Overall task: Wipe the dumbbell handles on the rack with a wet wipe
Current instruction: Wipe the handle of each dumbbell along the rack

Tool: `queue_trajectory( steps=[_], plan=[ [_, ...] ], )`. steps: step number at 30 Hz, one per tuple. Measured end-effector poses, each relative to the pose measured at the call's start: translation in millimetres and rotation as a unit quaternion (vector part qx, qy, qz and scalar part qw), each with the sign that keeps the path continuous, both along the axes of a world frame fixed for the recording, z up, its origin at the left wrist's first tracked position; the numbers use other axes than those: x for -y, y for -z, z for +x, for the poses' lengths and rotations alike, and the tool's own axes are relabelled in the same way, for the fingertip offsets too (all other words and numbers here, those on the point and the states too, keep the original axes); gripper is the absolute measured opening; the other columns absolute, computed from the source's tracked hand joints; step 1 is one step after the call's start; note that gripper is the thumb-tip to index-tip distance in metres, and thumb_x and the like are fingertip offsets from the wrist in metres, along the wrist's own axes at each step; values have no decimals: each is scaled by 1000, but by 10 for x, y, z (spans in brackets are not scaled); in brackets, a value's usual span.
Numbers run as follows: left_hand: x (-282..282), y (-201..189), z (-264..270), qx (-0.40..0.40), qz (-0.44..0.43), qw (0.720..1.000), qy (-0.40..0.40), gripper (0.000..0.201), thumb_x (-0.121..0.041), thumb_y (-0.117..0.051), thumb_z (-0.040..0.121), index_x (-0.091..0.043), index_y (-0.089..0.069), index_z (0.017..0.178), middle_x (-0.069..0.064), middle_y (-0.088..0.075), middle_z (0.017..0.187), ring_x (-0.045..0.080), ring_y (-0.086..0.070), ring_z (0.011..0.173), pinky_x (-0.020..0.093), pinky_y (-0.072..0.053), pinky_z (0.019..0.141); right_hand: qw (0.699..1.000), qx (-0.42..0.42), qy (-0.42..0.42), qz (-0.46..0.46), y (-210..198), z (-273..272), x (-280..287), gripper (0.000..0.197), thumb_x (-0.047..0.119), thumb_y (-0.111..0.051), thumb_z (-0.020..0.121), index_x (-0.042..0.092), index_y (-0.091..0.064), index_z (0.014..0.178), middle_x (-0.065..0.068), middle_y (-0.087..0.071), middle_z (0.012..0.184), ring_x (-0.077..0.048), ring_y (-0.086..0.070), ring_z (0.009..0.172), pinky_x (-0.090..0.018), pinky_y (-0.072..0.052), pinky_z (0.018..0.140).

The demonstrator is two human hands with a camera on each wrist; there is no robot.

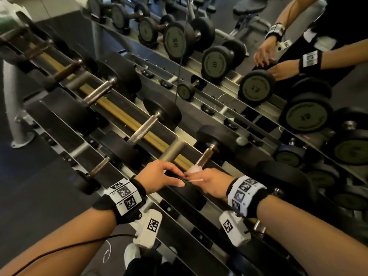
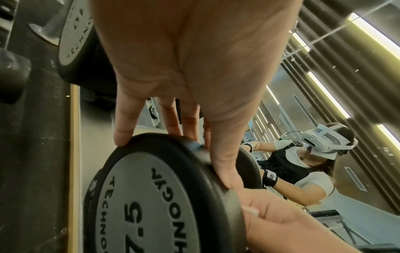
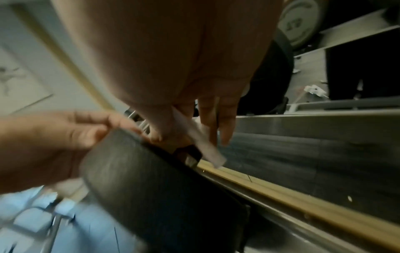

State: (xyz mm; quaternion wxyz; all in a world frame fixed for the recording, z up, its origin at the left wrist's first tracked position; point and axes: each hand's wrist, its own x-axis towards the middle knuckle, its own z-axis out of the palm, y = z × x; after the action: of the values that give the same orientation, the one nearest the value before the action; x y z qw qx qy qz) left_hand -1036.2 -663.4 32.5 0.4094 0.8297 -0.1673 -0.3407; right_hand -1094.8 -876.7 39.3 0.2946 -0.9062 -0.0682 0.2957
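Observation:
A black 7.5 dumbbell [image 2: 151, 191] lies on the rack [image 1: 199, 224] right in front of me. My left hand [image 1: 169, 176] grips its near weight head, fingers [image 2: 123, 135] and thumb curled over the rubber rim. Its brownish metal handle [image 1: 207, 153] runs up and away between the two heads. My right hand [image 1: 205, 179] pinches a folded white wet wipe [image 1: 194, 169] against the near end of that handle. In the right wrist view the wet wipe [image 3: 201, 140] sticks out from between thumb and fingers, just above the black head [image 3: 151, 188].
More dumbbells line the rack to the left, with bare metal handles [image 1: 144, 126] [image 1: 98, 94]. A wood-coloured strip [image 1: 127, 116] runs along the rack under them. A mirror [image 1: 278, 56] behind shows reflected dumbbells and my arms. A black cable [image 1: 69, 246] hangs by my left forearm.

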Motion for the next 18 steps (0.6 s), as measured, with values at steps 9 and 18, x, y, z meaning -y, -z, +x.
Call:
queue_trajectory(
  steps=[9,18],
  plan=[
    [3,-45,-10,-34,9,999,-24,22,-43,-86,66,-48,-73,84,-14,-67,108,9,-56,115,42,-40,107,972,112,198,62,-370,276,326,33,22,-47,102,41,-67,120,10,-69,112,-5,-62,106,-26,-46,102],
    [7,-79,-19,-54,5,998,-29,21,-37,-84,71,-39,-74,90,-21,-60,111,6,-48,117,32,-31,99,985,121,40,-120,-43,222,357,41,13,-41,103,18,-51,142,2,-44,152,-21,-38,142,-33,-26,115]
  ],
)
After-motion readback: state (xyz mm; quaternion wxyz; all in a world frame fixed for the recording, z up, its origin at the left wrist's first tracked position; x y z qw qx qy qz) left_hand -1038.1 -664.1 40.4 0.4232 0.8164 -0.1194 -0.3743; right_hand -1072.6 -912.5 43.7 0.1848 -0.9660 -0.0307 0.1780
